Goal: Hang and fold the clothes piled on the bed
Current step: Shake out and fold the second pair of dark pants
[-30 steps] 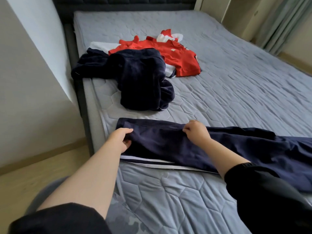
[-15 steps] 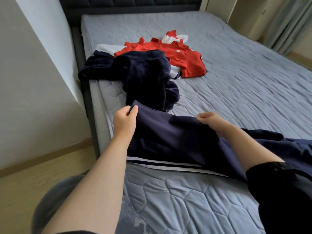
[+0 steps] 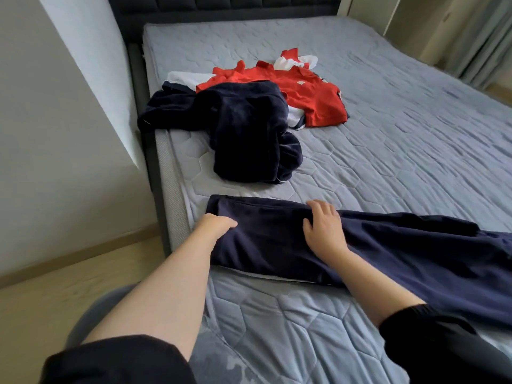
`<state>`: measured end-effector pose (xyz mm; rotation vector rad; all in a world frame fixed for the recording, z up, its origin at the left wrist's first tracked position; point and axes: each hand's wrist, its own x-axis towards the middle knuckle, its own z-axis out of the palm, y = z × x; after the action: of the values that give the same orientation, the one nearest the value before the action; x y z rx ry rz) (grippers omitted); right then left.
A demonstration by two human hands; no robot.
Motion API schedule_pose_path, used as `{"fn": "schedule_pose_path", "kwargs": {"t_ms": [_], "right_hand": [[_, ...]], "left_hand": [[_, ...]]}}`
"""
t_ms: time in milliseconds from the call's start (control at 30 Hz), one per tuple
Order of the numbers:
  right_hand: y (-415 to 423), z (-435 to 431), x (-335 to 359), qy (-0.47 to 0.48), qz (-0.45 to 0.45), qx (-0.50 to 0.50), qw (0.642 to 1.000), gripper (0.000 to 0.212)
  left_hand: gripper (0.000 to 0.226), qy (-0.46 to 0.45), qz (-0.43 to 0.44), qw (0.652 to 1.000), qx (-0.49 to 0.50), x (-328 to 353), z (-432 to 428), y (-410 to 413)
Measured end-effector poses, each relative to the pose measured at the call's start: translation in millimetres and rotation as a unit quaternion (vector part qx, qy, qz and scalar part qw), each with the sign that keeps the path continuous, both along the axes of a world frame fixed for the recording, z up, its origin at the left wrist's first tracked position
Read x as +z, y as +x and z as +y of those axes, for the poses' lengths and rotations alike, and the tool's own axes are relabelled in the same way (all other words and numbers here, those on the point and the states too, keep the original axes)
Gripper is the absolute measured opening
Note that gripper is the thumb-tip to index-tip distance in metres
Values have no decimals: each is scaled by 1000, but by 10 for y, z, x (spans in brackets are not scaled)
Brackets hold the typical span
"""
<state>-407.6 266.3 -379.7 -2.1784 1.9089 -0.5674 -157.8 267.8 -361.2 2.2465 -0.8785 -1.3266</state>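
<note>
Nearest, the navy trousers (image 3: 374, 253) lie flat across the near part of the bed (image 3: 415, 139), their legs running off to the right and out of view. The left hand (image 3: 214, 225) rests on the trousers' left end with its fingers together; I cannot tell whether they pinch any cloth. The right hand (image 3: 322, 231) presses further along the trousers, fingers spread flat and holding nothing.

The trousers' left end sits close to the mattress side, so in my judgement a fold tugged that way could drag them off. A thin white stripe (image 3: 277, 277) peeks out along the trousers' near edge, which suggests offset layers that one-sided smoothing could skew further.

Beyond the trousers, and apart from them, a dark navy garment (image 3: 249, 134) lies crumpled where a swung trouser leg could snag it. Farther beyond the trousers, a red shirt (image 3: 304, 95) and a white garment (image 3: 185, 77) touch that heap, both unfolded.
</note>
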Motion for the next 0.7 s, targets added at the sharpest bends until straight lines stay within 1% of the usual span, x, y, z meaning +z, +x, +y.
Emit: {"fn": "schedule_pose_path", "kwargs": {"t_ms": [33,100,167,233,267,300,367,433,467,567,633,700], "right_hand": [[47,74,-33,-7,1,12,1000,42],[119,179,-83,-21,6,28,999,43],[164,219,-102,-30,14,30,999,43],[194,205,-97,-26,21,31,999,45],[207,189,-95,-15,27,34,999,47],[218,172,-103,0,36,38,999,50],[234,148,-155,34,63,47,996,56],[249,153,-252,71,96,60,991,63],[256,164,-313,90,111,64,988,66],[268,200,-490,130,141,63,979,71],[272,219,-561,126,149,58,979,73],[293,219,-588,106,140,43,984,73]], "left_hand": [[52,-8,-16,999,-28,12,-12,4],[39,-64,-44,995,-61,71,-11,-13],[33,-122,-60,989,-59,86,-15,-8],[31,-157,-95,982,-49,114,-3,11],[23,-166,-115,978,-48,110,0,34],[14,-170,-138,974,-48,90,8,63],[16,-154,-193,968,-45,53,44,119],[13,-111,-233,965,-50,-21,112,162],[16,-85,-252,962,-56,-56,146,179],[40,-21,-290,953,-90,-131,183,211],[54,-14,-266,960,-88,-133,154,206],[60,-16,-200,978,-54,-120,110,199]]}}
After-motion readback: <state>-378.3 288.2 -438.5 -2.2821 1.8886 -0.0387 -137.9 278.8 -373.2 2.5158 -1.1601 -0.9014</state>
